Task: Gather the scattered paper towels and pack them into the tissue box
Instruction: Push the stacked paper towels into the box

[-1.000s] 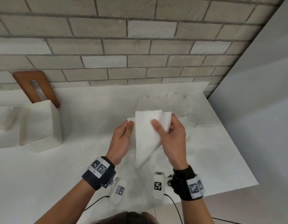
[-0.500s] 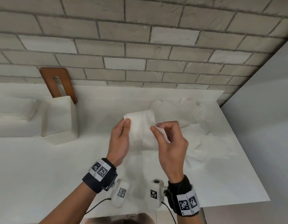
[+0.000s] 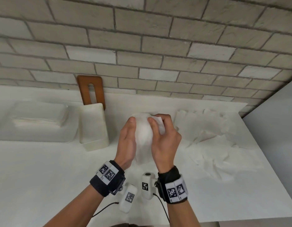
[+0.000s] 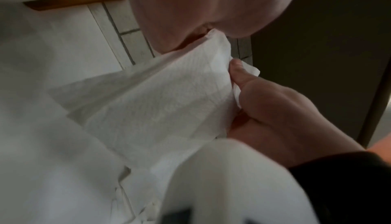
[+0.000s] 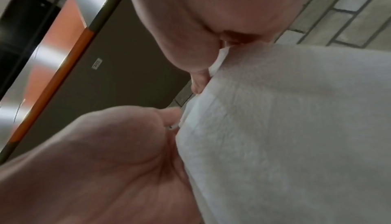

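Paper towel (image 3: 144, 135) pinched between left hand (image 3: 127, 143) and right hand (image 3: 165, 141) above bench (image 3: 43, 177); loose towels (image 3: 212, 138) heaped right, tissue box (image 3: 93, 126) left.

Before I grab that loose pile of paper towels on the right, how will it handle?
The paper towels lie crumpled and overlapping, so probably floppy, light and apt to separate. The sheet held now drapes limp, so a one-edge grab likely trails.

Head overhead; wrists close, perhaps facing.
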Demonstrator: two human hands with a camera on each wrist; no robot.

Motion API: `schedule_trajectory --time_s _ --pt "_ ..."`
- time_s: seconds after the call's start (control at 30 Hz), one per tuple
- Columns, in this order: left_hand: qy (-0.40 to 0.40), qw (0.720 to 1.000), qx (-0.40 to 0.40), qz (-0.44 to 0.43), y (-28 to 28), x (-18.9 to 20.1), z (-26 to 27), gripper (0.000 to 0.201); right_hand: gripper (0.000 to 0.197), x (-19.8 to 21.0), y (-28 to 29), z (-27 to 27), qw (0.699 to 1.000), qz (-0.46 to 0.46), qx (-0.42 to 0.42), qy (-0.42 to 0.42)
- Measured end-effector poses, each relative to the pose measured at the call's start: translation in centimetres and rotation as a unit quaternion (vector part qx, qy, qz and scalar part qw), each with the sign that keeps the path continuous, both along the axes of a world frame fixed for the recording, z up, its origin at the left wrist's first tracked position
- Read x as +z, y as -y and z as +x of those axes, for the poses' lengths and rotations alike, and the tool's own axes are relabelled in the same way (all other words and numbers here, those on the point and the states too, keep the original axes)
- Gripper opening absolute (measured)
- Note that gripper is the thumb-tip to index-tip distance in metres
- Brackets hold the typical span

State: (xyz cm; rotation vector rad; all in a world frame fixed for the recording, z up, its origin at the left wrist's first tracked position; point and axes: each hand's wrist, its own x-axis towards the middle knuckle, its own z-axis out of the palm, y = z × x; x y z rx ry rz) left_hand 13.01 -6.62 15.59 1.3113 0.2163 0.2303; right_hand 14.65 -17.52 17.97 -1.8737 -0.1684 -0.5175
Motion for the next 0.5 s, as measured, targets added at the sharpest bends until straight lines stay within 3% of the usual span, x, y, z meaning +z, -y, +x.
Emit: schedule_trajectory --time_s 0.07,0.17,0.23,0.33,0.4,0.5 --pt "0.010 0.999 0.020 0.046 -2.3 0.1 -0.1 0.030 0.016 0.4 -2.1 -0.2 1.000 0.001 -0.010 0.012" --pt "0.017 0.998 0.038 0.042 -5.5 0.2 -0.1 0.028 0.041 0.2 -4.2 -0.2 0.999 0.026 -0.037 -0.020" --pt "0.009 0.998 0.051 0.023 -7.3 0.5 -0.1 0.026 0.037 -0.6 -6.3 -0.3 0.996 0.022 0.017 -0.083" --pt "0.004 0.995 0.046 0.084 -9.3 0.5 0.4 0.015 0.032 -2.1 -9.9 -0.8 0.988 0.012 0.088 -0.128" --pt "0.001 0.993 0.056 0.104 -11.0 0.3 1.1 0.019 0.035 -2.4 -11.6 -0.9 0.985 0.070 0.087 -0.133" --pt "-0.013 0.990 0.100 0.094 -14.9 0.6 3.1 0.037 0.058 -3.8 -13.2 -1.3 0.967 0.140 0.150 -0.154"
